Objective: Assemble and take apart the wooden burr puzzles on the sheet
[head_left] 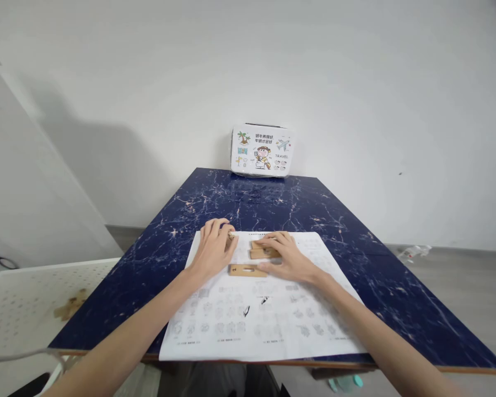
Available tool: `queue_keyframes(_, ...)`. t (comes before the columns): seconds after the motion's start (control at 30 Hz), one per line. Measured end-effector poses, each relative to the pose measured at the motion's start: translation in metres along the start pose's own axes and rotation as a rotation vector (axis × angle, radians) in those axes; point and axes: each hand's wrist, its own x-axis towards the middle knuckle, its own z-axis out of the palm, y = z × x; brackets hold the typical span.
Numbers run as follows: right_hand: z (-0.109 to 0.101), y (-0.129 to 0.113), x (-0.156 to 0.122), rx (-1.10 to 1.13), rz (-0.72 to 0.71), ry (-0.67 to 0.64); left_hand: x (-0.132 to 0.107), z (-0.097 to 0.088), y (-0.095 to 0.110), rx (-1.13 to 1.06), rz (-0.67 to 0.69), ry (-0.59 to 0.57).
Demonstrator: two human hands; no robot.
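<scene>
My left hand (215, 245) is over the far left of a printed white sheet (215, 342). Its fingers curl around a small pale wooden piece (231, 236), mostly hidden by them. To its right, my right hand (289, 258) lies with fingers and thumb apart. Its fingertips rest on a wooden block (255, 244), with another wooden block (259, 254) just in front. The thumb touches the right end of a slotted wooden block (242, 270) marked "2", which lies flat nearest me. The right hand covers the right ends of these blocks.
A white box (261, 151) with cartoon prints stands against the wall at the back of the dark blue marbled table (339, 220). Two small dark marks or bits show on the sheet. A white perforated surface (20, 309) stands left, and a plastic wrapper (414, 252) lies on the right floor.
</scene>
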Motion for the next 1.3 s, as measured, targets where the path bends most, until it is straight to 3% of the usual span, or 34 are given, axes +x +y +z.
queue_keyframes(0.17,0.007,-0.026,-0.001,-0.023,-0.040,-0.085,-0.004,0.009,-0.014,0.057,-0.024,-0.083)
queue_keyframes(0.3,0.010,-0.036,-0.001,-0.063,-0.065,-0.079,-0.004,0.013,-0.018,0.000,-0.003,-0.147)
queue_keyframes(0.47,0.012,-0.032,0.000,-0.097,-0.031,-0.041,-0.002,0.015,-0.020,-0.025,-0.023,-0.155)
queue_keyframes(0.77,0.027,-0.009,0.008,-0.126,0.171,0.111,-0.005,0.010,-0.022,-0.052,0.022,-0.189)
queue_keyframes(1.03,0.057,-0.026,0.042,-0.100,0.259,0.200,-0.003,0.002,-0.020,-0.139,0.031,-0.224)
queue_keyframes(1.17,0.063,-0.031,0.049,-0.088,0.304,0.177,-0.004,-0.001,-0.021,-0.161,-0.038,-0.230)
queue_keyframes(1.3,0.055,-0.030,0.043,-0.051,0.323,0.095,-0.004,-0.003,-0.019,-0.144,-0.059,-0.247)
